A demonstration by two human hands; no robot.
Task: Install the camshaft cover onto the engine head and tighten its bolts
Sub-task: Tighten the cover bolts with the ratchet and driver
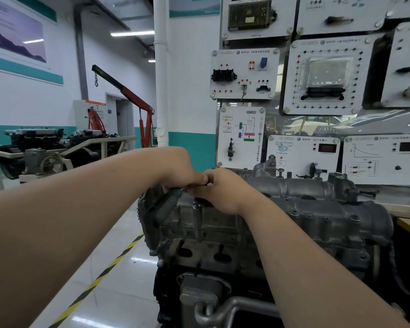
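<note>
Working at the left end of the camshaft cover, we hold both hands together over one fastening point. The cover sits on the engine head, and its long axis runs from our hands off to the right and a little away from us. The other bolts along its near edge therefore lie to the right, on the side of our right arm.

Our left hand curls round the dark green handle of a wrench, which slants down and to the left. Our right hand curls over the wrench's head and touches the left thumb; its fingertips are hidden under the knuckles. Below the head a thin steel shaft stands upright at the cover's edge. We take it for a socket extension, though the bolt under it is out of sight. By our reckoning, tightening is under way.

The castings are dull, rough grey metal. A glossy pale floor with yellow-and-black tape lies to the left, white training panels stand behind, and a red engine crane stands further off
</note>
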